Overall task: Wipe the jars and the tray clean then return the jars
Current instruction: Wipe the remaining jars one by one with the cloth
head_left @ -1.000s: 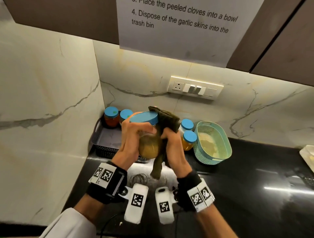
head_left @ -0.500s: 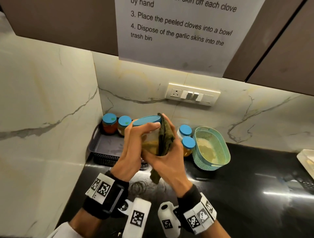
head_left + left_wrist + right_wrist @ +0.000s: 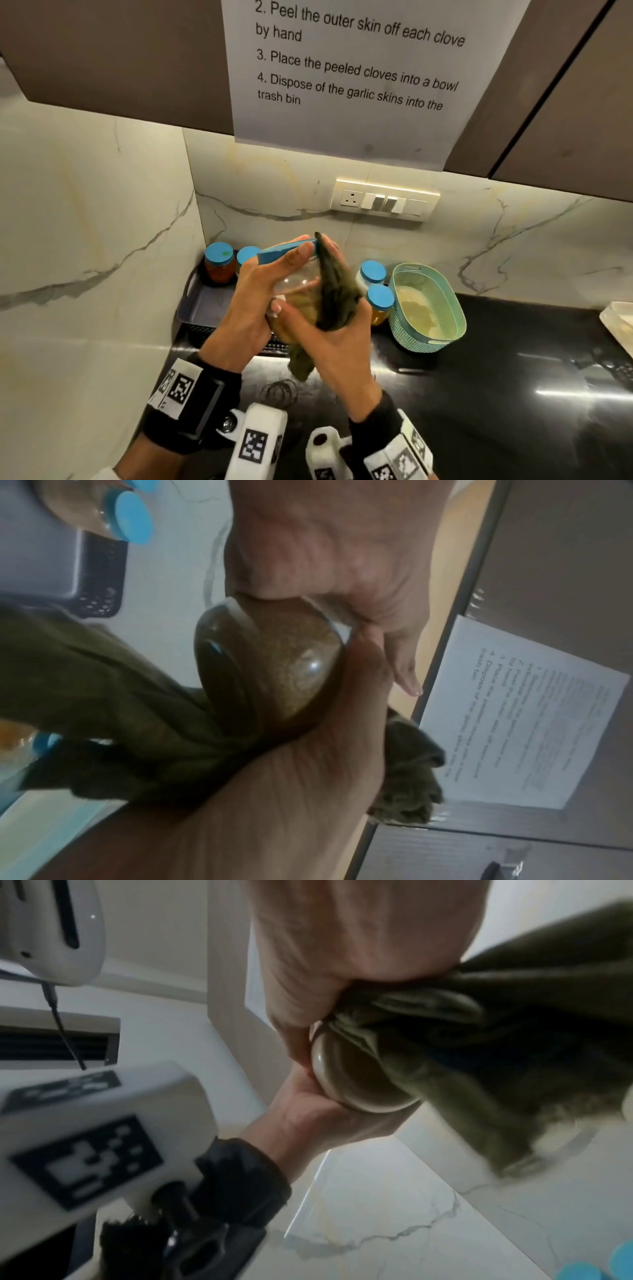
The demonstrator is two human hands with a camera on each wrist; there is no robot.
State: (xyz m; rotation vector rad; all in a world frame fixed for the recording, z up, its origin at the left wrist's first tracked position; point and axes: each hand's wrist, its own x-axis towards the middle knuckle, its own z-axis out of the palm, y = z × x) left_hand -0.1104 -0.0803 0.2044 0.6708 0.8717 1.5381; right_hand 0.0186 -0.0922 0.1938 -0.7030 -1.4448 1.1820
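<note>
A glass jar [image 3: 295, 283] with a blue lid [image 3: 287, 251] and brownish contents is held tilted above the counter's left corner. My left hand [image 3: 255, 301] grips it from the left, fingers curled over lid and side. My right hand [image 3: 334, 337] holds a dark green cloth [image 3: 337, 291] pressed against the jar's right side, thumb across the front. The left wrist view shows the jar's base [image 3: 274, 666] between the left hand [image 3: 325, 555] and the cloth [image 3: 103, 696]. In the right wrist view the cloth [image 3: 514, 1056] wraps the jar [image 3: 349, 1083]. The grey tray [image 3: 202, 306] sits behind.
Two blue-lidded jars [image 3: 219, 265] [image 3: 247, 255] stand at the tray's back left. Two more jars [image 3: 372, 272] [image 3: 380, 303] stand right of the tray beside a teal basket [image 3: 428, 308]. Marble walls close the corner; a white container [image 3: 618, 322] lies at the far right of the black counter.
The jar has tipped further, its lid now edge-on. My right hand turned palm-up and slid the cloth round the jar's right side. My left hand kept its grip.
</note>
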